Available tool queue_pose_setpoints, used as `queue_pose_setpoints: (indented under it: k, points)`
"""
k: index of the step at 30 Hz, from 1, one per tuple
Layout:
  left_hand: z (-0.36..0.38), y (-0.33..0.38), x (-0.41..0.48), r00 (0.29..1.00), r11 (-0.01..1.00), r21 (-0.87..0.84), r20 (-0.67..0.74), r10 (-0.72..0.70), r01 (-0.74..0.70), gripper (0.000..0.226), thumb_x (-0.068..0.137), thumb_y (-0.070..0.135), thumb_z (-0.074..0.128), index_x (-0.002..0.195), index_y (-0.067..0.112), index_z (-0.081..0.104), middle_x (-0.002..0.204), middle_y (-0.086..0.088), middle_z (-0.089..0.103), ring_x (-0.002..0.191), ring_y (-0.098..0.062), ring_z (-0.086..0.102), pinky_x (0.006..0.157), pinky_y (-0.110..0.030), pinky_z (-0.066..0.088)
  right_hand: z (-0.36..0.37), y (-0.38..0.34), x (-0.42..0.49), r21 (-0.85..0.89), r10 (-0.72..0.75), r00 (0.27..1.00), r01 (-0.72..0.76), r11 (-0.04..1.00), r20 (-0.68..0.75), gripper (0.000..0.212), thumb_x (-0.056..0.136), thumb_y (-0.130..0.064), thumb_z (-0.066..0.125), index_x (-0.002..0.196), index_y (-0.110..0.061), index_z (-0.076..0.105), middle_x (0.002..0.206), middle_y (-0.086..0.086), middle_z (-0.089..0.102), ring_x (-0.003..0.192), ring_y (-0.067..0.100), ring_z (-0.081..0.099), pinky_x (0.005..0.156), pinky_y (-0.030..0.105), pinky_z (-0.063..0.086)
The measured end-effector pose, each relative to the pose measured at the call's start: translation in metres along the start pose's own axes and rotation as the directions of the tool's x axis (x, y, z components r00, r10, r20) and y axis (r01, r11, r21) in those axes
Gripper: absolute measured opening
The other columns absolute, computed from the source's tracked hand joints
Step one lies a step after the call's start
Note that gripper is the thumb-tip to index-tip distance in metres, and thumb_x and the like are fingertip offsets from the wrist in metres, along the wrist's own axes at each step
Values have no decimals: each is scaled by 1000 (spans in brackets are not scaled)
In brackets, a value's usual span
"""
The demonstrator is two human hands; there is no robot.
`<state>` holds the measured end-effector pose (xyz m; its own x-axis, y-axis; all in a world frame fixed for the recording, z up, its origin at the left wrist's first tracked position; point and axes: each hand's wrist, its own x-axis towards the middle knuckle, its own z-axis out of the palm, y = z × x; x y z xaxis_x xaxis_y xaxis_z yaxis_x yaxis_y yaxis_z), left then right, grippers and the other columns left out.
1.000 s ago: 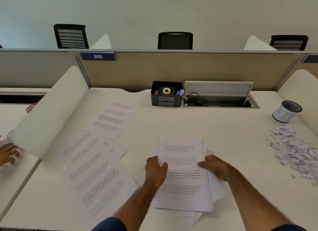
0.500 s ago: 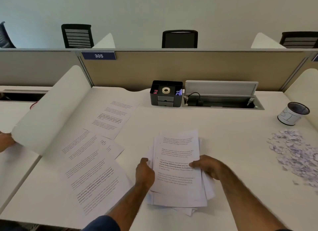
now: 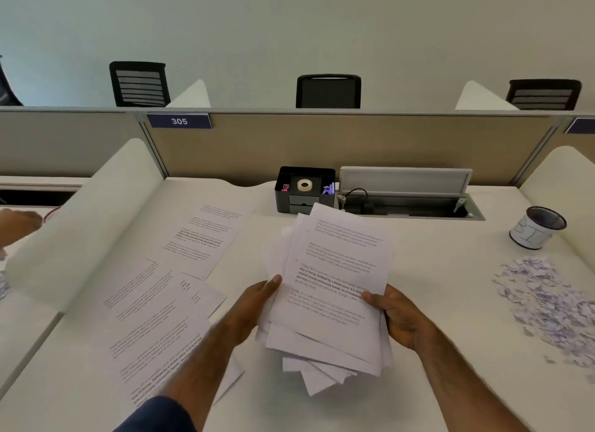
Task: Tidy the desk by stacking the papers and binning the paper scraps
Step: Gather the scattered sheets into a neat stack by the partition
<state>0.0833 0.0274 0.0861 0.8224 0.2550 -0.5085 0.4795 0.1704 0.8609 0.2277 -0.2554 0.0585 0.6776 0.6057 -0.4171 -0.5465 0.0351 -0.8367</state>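
left hand (image 3: pixel 257 306): I see its thumb pinching the paper stack (image 3: pixel 331 290), left edge.
right hand (image 3: pixel 399 319): thumb pinching the right edge, fingers hidden underneath.
paper stack: fanned, just before the black organizer (image 3: pixel 304 190).
scraps (image 3: pixel 547 303): right of the organizer, nearer me.

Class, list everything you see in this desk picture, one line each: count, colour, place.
paper stack: one, white, printed, uneven; held over desk centre
loose sheets: several, white, printed; overlapping on desk's left
paper scraps: one pile, white; desk's right
cup: one, white with dark rim; behind the scraps
desk organiser: one, black; back centre
tape roll: one, white; in the organiser
cable tray: one, grey, lid raised; right of organiser
partition: one, beige; behind desk
number plate: one, blue, "305"; on partition
chairs: three, black; beyond partition
desk: one, white
another person's hand: one; left edge
left hand: grips stack's left edge
right hand: grips stack's right edge
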Motion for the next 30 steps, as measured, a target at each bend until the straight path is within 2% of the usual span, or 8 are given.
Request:
queue_pose_setpoints:
  k: [3, 6, 11, 15, 20, 25, 27, 30]
  points:
    - [-2, 31, -1, 974, 997, 20, 216, 68, -74, 42, 96, 29, 69, 132, 10, 62, 124, -11, 72, 115, -31, 69, 100, -51, 54, 6, -14, 4, -72, -53, 999, 54, 996, 4, 42, 90, -1, 63, 131, -2, 58, 127, 19, 66, 117, 38, 62, 98, 44, 53]
    - [3, 55, 0, 961, 976, 104, 224, 163, -190, 40, 92, 16, 71, 131, 16, 60, 121, -7, 73, 112, -27, 71, 96, -54, 56, 14, -28, 6, -160, -143, 990, 142, 977, 3, 50, 81, -8, 76, 128, -1, 60, 124, 20, 67, 116, 41, 62, 100, 49, 51]
    - [12, 71, 1, 932, 923, 129, 27, 362, -363, 35, 87, 31, 74, 121, 30, 64, 113, 2, 75, 106, -22, 72, 95, -55, 56, 31, -56, -1, -285, -319, 947, 296, 912, -37, 37, 88, -12, 72, 123, -9, 63, 116, 10, 72, 104, 30, 69, 88, 43, 58]
    - [20, 67, -3, 873, 872, 104, -47, 485, -479, 48, 77, 42, 75, 122, 36, 60, 111, 5, 72, 105, -18, 69, 87, -40, 60, 42, -68, 0, -382, -400, 915, 351, 855, -56, 36, 85, -16, 75, 119, -20, 64, 110, -1, 73, 100, 20, 70, 83, 33, 59]
    - [24, 47, 6, 895, 878, 181, 27, 445, -442, 45, 77, 45, 75, 120, 40, 63, 105, 9, 73, 101, -13, 70, 78, -31, 62, 53, -61, 8, -407, -413, 908, 351, 843, -73, 40, 82, -20, 78, 118, -30, 61, 109, -2, 72, 104, 17, 68, 87, 36, 58]
    - [34, 48, 10, 877, 881, 178, -127, 463, -439, 31, 81, 50, 64, 108, 35, 70, 102, 7, 76, 96, -21, 73, 76, -32, 63, 69, -61, 13, -488, -489, 856, 359, 796, -167, 19, 89, -22, 69, 104, -31, 62, 99, -3, 71, 93, 22, 71, 78, 39, 61]
    - [32, 54, 8, 856, 869, 133, -151, 494, -477, 35, 81, 47, 66, 111, 28, 71, 99, 6, 78, 90, -20, 74, 72, -31, 63, 74, -64, 14, -466, -517, 840, 396, 791, -163, 34, 81, -32, 69, 114, -31, 59, 103, -4, 70, 92, 19, 71, 75, 36, 62]
    - [24, 53, 5, 857, 871, 74, -153, 491, -486, 44, 77, 48, 74, 117, 28, 70, 104, 4, 77, 95, -20, 74, 75, -38, 64, 75, -56, 15, -382, -488, 860, 405, 831, -150, 54, 78, -28, 72, 127, -29, 52, 113, -1, 66, 102, 19, 68, 77, 35, 61]
